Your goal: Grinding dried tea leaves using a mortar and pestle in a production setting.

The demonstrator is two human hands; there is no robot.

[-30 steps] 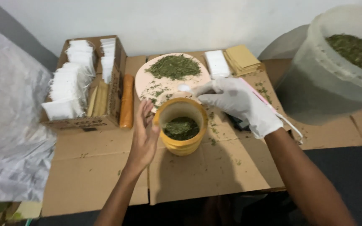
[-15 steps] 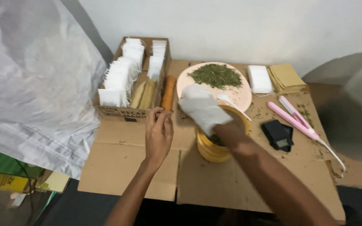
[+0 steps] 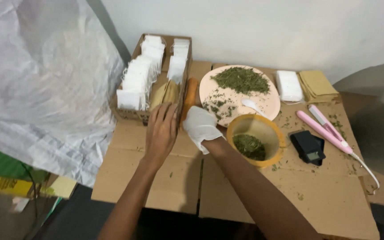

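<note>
My left hand (image 3: 160,131) is bare and rests against the front edge of a cardboard box (image 3: 130,114) filled with white sachets (image 3: 138,80) and tan packets (image 3: 165,94). My right hand (image 3: 200,126), in a white glove, lies beside it, just below an orange roll (image 3: 190,94) that leans on the box. Whether either hand grips anything is hidden. To the right stands a yellow tub (image 3: 256,140) with dried green herb in it. Behind it a pink plate (image 3: 265,104) carries more herb and a white spoon (image 3: 251,105).
A black pocket scale (image 3: 308,147) and a pink corded sealer (image 3: 328,130) lie at the right on the cardboard sheet (image 3: 236,195). White pads (image 3: 289,85) and brown envelopes (image 3: 318,85) sit at the back. A large white plastic sack (image 3: 41,84) fills the left side.
My right hand left the tub and plate and crossed left to the box front. My left hand shifted up to the box. The view swung left, away from the big herb bucket.
</note>
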